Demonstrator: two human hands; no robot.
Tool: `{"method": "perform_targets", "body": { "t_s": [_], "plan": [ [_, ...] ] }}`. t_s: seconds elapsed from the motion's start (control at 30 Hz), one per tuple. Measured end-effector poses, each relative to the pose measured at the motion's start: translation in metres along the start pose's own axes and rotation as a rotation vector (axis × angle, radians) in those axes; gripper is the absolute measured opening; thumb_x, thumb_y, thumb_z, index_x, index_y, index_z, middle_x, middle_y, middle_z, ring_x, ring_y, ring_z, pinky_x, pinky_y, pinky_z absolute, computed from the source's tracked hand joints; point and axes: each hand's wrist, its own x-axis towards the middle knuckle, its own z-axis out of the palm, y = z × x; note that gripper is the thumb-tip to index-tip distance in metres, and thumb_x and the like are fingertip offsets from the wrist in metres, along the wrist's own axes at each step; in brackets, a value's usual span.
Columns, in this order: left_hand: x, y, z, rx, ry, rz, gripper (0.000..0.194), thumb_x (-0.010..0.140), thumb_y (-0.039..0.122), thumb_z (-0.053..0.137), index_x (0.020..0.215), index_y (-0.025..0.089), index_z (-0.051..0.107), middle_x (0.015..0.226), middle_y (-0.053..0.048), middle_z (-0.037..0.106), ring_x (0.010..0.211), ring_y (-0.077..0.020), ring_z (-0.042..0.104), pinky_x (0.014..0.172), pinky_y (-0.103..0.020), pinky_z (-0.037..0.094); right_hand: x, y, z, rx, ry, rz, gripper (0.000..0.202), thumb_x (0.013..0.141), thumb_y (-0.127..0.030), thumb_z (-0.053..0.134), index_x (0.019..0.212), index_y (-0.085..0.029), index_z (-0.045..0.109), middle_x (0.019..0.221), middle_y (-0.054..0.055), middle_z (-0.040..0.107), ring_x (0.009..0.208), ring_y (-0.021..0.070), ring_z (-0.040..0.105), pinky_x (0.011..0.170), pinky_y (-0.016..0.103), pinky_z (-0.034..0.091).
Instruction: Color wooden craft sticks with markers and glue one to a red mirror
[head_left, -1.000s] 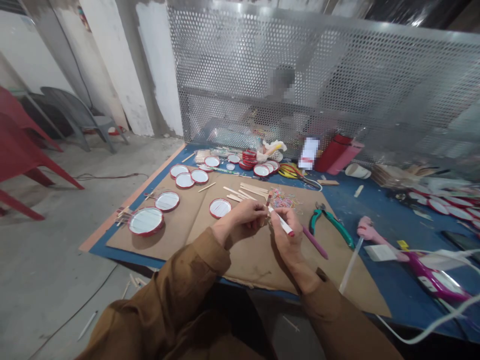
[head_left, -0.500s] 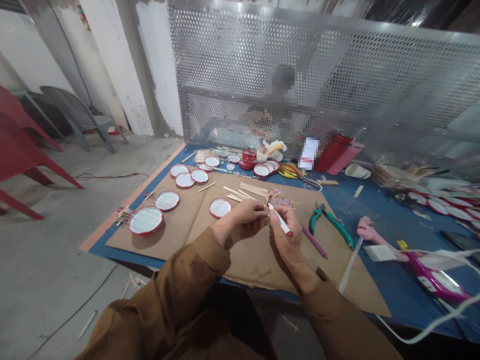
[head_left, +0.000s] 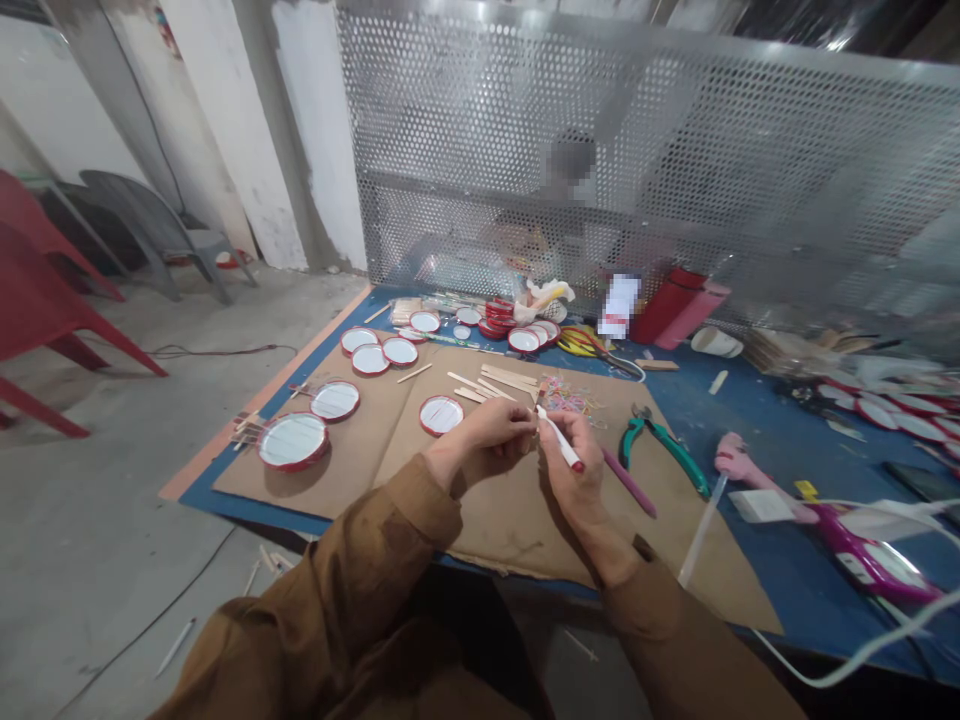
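Right hand [head_left: 577,455] — grip closed around a white marker [head_left: 559,439] with a red end, slanted, tip toward the left hand. Left hand [head_left: 501,434] — fingertips pinched on a small wooden stick [head_left: 541,394]; contact with the marker tip cannot be told. Beneath both: cardboard sheet [head_left: 495,530] on blue surface [head_left: 690,390]. Just beyond: loose wooden strips [head_left: 508,378], heap of coloured bands [head_left: 568,396]. To the right: teal-handled pliers [head_left: 673,455], jaws apart. To the left: red-rimmed disc [head_left: 441,415], lying flat.

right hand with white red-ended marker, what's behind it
Behind the right hand, tangled multicoloured bands lie on a brown cardboard sheet. A purple rod pokes out beside the hand; its other end is covered.
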Motion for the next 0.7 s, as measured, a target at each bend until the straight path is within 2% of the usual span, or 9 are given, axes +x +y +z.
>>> {"method": "perform_targets", "body": {
  "t_s": [0.2,0.37,0.53,0.7],
  "plan": [
    [-0.001,0.0044,-0.0005,0.015,0.005,-0.029,0.023,0.087,0.02,0.047,0.068,0.013,0.058,0.052,0.002,0.056,0.039,-0.0067,0.05,0.042,-0.017,0.04,0.0009,-0.0019,-0.0009,-0.005,0.031,0.03,0.027,0.085,-0.046,0.056,0.09,-0.019,0.058,0.075,0.002,0.062,0.066,0.0168,0.054,0.063,0.03,0.044],
    [-0.0004,0.0048,-0.0004,0.0,0.023,-0.045,0.023,0.088,0.019,0.047,0.067,0.014,0.057,0.051,0.003,0.057,0.038,-0.0063,0.049,0.041,-0.017,0.04,0.0018,-0.0029,-0.0016,0.036,0.082,0.015,0.025,0.086,-0.045,0.056,0.088,-0.02,0.057,0.077,0.001,0.062,0.069,0.017,0.055,0.065,0.03,0.045],
    [0.001,0.0022,-0.0002,-0.001,0.021,-0.036,0.024,0.088,0.02,0.047,0.067,0.013,0.057,0.05,0.004,0.056,0.037,-0.0059,0.049,0.039,-0.016,0.039,0.0008,-0.0002,-0.001,0.026,0.065,-0.01,0.028,0.085,-0.046,0.057,0.089,-0.019,0.059,0.076,0.002,0.062,0.068,0.0172,0.055,0.064,0.03,0.044],
    [-0.0009,0.0031,-0.0001,-0.019,0.01,-0.018,0.022,0.088,0.019,0.046,0.07,0.013,0.058,0.051,0.004,0.055,0.038,-0.0056,0.049,0.039,-0.015,0.039,-0.0003,-0.0024,-0.0007,-0.005,-0.004,-0.002,0.026,0.086,-0.045,0.056,0.09,-0.019,0.06,0.079,0.003,0.064,0.067,0.0171,0.054,0.063,0.03,0.043]
  ]
}}
